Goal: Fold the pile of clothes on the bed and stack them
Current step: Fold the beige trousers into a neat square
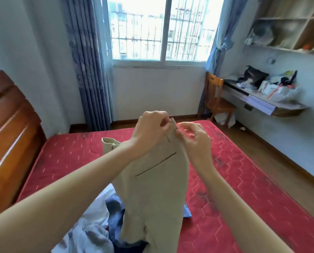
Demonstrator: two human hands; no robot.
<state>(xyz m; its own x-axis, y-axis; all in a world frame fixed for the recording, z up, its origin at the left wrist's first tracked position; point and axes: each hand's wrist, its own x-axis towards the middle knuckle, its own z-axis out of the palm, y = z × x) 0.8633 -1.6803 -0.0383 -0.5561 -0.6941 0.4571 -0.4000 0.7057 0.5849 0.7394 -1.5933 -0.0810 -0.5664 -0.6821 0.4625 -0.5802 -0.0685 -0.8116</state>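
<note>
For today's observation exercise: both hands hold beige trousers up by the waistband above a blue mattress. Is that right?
Not quite. The head view shows the mattress is red, not blue. The rest stands: the left hand and right hand hold the beige trousers up by the waistband.

Showing as matt beige woven cloth: trousers (152, 179), with a stitched slit pocket. Lying soft and crumpled beneath: white and blue fabric in the pile of clothes (97, 225). Looking quilted, with a slight sheen: red mattress (243, 179), stitched in hexagons. Gleaming glossy, varnished reddish wood: headboard (8, 134). Hanging in matt grey-blue cloth folds: curtain (88, 70). Appearing as smooth lacquered orange wood: chair (216, 95).
</note>
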